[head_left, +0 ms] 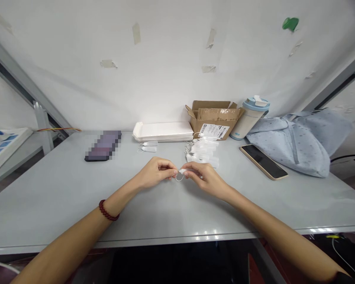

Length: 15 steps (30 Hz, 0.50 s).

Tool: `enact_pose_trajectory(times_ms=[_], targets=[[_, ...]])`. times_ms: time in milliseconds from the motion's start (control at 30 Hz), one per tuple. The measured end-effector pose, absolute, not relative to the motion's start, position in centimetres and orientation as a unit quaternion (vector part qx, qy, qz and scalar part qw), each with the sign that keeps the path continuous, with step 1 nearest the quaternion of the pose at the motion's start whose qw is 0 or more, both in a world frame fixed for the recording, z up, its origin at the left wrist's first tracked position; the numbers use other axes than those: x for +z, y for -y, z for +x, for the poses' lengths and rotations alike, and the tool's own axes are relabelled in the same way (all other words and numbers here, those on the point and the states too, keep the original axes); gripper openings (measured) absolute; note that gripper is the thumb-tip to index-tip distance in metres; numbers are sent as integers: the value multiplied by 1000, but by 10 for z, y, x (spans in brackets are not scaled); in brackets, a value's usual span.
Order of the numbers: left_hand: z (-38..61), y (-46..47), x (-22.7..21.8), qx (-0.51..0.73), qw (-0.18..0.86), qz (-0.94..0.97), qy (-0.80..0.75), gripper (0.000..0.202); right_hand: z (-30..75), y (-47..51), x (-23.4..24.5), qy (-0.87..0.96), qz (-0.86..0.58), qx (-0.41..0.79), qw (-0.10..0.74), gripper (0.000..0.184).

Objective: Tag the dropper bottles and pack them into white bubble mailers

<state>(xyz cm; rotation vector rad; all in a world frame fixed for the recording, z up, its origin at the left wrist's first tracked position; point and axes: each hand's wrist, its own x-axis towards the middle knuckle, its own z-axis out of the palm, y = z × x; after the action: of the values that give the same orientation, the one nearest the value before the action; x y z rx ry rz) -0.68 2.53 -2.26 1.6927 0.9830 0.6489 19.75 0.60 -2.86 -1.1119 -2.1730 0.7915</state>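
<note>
Over the middle of the table, my right hand (204,177) is closed in a pinch on a small white tag (182,171), most of which the fingers hide. A thin white string loop (179,179) hangs from the tag. My left hand (159,172) is closed too, thumb and forefinger pinching at the string's end beside the tag; the exact grip is too small to make out. Just behind my right hand lies a heap of white tags (202,150) with strings. Two more white tags (149,148) lie apart, behind my left hand.
Along the wall stand a stack of white trays or sleeves (165,132), an open cardboard box (215,120) and a tumbler (248,118). At right lie a phone (263,161) and a pale blue patterned cloth (292,144). A dark, blurred-out phone-like object (103,146) lies at left.
</note>
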Motion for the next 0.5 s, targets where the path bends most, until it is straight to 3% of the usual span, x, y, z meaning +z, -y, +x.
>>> enact_pose_trajectory(times_ms=[500], targets=[[-6,-26,-20,271,521,694,-417,18,197,-8,-31,817,-407,285,294,22]])
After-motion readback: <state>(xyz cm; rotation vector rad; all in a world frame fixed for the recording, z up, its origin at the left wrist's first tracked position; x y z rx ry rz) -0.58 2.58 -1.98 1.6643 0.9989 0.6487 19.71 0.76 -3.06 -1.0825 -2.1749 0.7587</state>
